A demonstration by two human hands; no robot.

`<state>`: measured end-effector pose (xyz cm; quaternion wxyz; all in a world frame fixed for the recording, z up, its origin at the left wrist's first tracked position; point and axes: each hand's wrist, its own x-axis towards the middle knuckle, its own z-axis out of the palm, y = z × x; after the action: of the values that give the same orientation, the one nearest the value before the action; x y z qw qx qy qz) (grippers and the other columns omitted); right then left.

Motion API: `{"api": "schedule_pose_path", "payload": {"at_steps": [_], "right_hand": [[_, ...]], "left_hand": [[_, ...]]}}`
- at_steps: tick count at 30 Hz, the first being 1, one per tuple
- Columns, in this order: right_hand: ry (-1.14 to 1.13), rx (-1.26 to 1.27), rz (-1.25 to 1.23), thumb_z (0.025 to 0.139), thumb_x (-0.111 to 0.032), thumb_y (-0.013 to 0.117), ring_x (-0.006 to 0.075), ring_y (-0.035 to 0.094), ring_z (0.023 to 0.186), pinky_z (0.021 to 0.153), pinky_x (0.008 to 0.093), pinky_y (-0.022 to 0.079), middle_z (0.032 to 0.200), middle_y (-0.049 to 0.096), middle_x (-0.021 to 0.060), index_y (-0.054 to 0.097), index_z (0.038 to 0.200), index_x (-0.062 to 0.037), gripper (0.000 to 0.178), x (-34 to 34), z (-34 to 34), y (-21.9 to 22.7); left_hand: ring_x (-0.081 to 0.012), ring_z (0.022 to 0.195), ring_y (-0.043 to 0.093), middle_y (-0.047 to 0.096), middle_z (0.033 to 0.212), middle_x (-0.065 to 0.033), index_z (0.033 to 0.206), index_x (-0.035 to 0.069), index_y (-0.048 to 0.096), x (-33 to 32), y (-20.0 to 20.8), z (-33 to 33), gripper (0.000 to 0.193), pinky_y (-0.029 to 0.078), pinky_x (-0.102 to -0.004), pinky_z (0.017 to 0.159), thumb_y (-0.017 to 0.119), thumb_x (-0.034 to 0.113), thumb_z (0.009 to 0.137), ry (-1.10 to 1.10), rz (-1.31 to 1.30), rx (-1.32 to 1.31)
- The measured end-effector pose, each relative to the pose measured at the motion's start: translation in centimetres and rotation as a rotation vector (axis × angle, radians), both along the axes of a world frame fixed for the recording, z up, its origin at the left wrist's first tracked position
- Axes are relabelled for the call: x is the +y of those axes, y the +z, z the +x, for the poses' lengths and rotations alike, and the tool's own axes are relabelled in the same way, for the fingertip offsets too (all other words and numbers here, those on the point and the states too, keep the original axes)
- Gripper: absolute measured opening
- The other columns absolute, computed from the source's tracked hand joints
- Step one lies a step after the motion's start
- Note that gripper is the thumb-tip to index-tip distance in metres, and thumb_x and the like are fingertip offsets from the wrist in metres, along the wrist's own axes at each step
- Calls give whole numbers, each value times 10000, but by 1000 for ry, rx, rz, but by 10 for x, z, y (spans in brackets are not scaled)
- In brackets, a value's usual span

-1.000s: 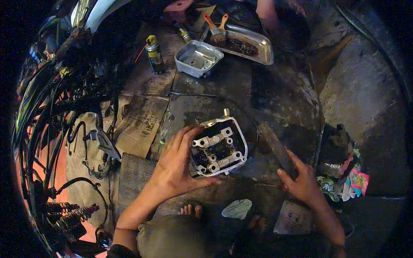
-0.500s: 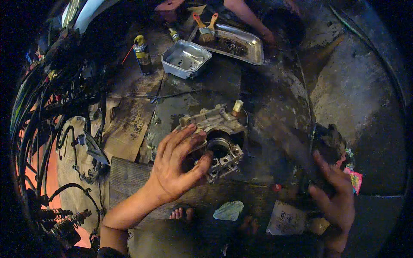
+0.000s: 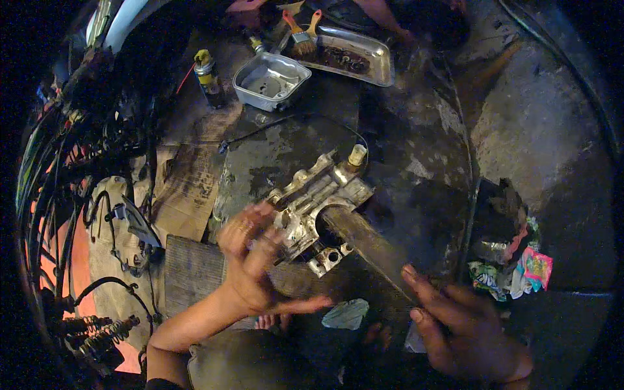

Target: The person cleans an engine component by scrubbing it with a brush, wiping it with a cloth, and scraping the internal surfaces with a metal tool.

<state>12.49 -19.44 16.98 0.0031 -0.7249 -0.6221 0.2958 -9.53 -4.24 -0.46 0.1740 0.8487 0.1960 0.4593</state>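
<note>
A grimy metal engine casting with a round bore lies in front of me, tilted compared with the ground. My left hand is at its left side, the blurred fingers against the metal edge and the thumb stretched out away from it. In my right hand is a long flat wooden-looking bar, gripped at its near end. Its far end reaches the casting's bore; how deep it goes is hidden. A pale capped fitting with a thin cable stands at the casting's far corner.
A square metal pan, a spray can and a tray with brushes and small parts lie beyond. Cables and springs crowd the left. Colourful packets lie at the right. Another person's arm shows at the top.
My right hand has swung in from the right with the bar, whose end now meets the bore. The casting has turned and tipped. My left thumb has come off it.
</note>
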Motion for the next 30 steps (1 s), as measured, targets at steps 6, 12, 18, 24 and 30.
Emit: {"api": "schedule_pose_path", "payload": {"at_steps": [6, 12, 18, 24, 30], "right_hand": [[303, -151, 321, 876, -79, 631, 245, 620, 829, 721, 329, 533, 1299, 597, 119, 459, 1399, 3, 556, -20, 7, -29], [363, -200, 406, 868, -62, 640, 199, 529, 707, 622, 325, 518, 1337, 577, 97, 484, 1361, 39, 527, 0, -3, -49], [418, -150, 469, 850, -73, 680, 183, 469, 618, 510, 292, 466, 1341, 577, 124, 538, 1300, 54, 489, 3, 18, -54], [192, 32, 388, 861, -119, 689, 172, 441, 570, 484, 307, 447, 831, 573, 66, 541, 1368, -106, 528, 9, 20, -45], [319, -140, 397, 850, -177, 708, 164, 442, 550, 463, 321, 442, 734, 447, 37, 537, 1389, -199, 566, 7, 27, -48]], "left_hand": [[-331, 1184, 557, 523, 1279, -253, 1363, -65, 336, 20, 30, 27, 1099, 454, -394, 994, 940, 388, 564, -120, -519, 88], [-321, 1115, 602, 574, 1201, -243, 1325, -71, 383, 20, 34, 23, 884, 477, -384, 954, 872, 302, 690, -157, -469, 111], [-414, 1273, 458, 480, 1331, -263, 1341, -88, 378, 34, 54, 21, 975, 361, -505, 1064, 878, 362, 635, -177, -272, 233], [-470, 1324, 385, 321, 1522, -212, 1392, 119, 485, 66, 102, 58, 1049, 359, -530, 1082, 852, 548, 508, -382, 85, 680], [-490, 1217, 485, 339, 1523, -181, 1371, 136, 505, 63, 90, 53, 917, 436, -548, 999, 821, 462, 574, -323, -99, 713]]}}
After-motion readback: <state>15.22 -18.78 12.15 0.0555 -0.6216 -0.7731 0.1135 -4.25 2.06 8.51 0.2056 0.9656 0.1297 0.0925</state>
